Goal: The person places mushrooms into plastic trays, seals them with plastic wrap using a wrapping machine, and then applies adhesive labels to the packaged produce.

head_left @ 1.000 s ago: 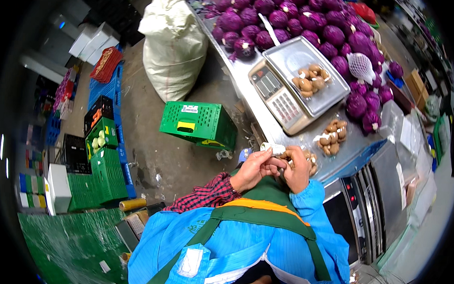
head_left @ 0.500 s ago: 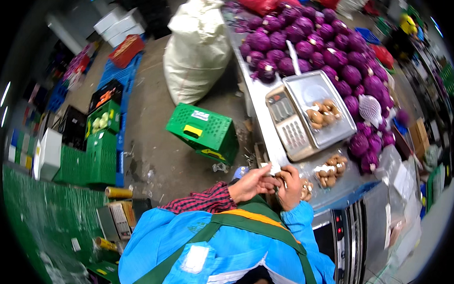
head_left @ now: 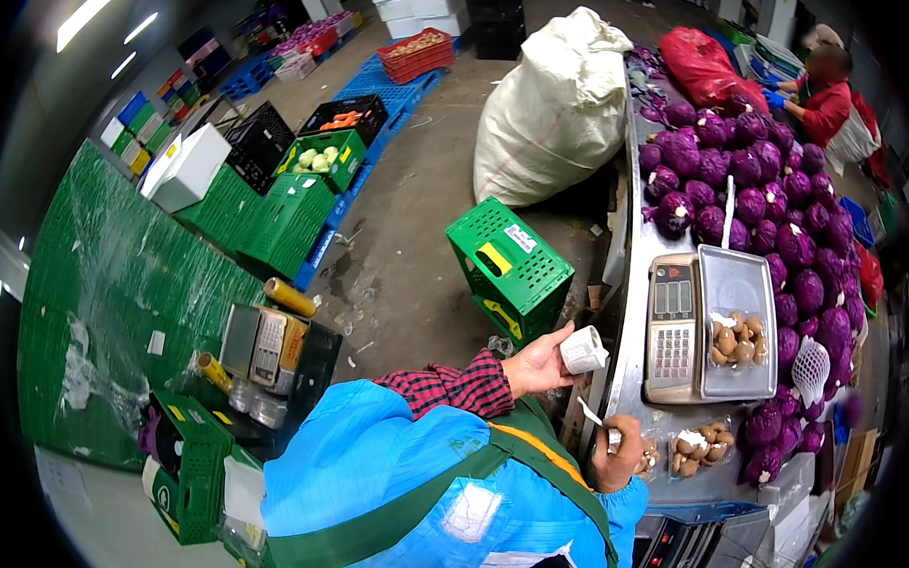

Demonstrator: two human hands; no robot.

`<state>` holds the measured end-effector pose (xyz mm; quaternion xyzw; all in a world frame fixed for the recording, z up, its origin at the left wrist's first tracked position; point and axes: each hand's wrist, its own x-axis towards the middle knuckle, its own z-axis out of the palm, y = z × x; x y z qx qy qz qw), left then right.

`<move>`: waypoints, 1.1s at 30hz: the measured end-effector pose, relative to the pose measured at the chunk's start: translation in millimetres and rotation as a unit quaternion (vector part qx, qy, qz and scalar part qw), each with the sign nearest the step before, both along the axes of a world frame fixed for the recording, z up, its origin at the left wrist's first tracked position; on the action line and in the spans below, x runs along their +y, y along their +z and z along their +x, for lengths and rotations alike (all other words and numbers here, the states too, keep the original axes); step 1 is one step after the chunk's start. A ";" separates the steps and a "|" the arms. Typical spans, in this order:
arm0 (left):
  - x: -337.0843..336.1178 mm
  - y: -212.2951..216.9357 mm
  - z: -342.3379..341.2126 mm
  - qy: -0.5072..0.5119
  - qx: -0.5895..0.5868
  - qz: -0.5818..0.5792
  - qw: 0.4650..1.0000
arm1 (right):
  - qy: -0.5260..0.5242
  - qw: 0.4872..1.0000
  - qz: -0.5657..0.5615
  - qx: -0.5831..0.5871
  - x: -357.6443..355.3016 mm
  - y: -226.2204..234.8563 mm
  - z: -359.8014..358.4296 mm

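Note:
My left hand [head_left: 534, 369] holds a roll of white labels [head_left: 583, 351] between thumb and fingers, over the table's near left edge. Beside it, my right hand [head_left: 619, 458] is closed with a small white paper strip [head_left: 590, 411] pinched at the fingertips. A clear bag of brown mushrooms [head_left: 740, 341] lies on the steel pan of a weighing scale [head_left: 673, 332]. Near my right hand, another mushroom bag [head_left: 702, 449] rests on the metal table [head_left: 627, 375]. A further mushroom bag [head_left: 649, 457] is partly hidden behind that hand.
Red cabbages [head_left: 749, 172] are piled behind and right of the scale. A green crate [head_left: 510, 271] and a large white sack [head_left: 556, 107] stand on the floor left of the table. Another person [head_left: 829, 112] works at the far right. A wrapped green stack [head_left: 103, 322] stands at left.
My view has swung left, so things sit further right. My hands, close together before, have moved apart; the label roll now shows in the left and a paper strip in the right.

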<state>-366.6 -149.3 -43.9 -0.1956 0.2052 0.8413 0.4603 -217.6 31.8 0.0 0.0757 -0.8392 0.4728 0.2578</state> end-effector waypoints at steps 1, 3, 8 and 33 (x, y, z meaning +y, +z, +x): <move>0.6 2.2 -0.2 0.015 0.013 0.011 1.000 | -0.017 0.999 -0.027 -0.022 -2.5 2.2 -1.3; 4.2 8.2 3.8 0.051 0.039 0.030 0.998 | -0.045 0.993 -0.081 -0.070 -9.6 7.0 -0.8; 6.8 24.1 -7.9 0.068 0.106 0.064 0.990 | -0.155 0.962 -0.123 -0.186 10.0 6.5 -0.7; 175.8 -2.2 -76.1 -0.449 0.158 -0.083 0.875 | -0.540 0.707 -0.452 -0.058 96.5 -51.0 21.5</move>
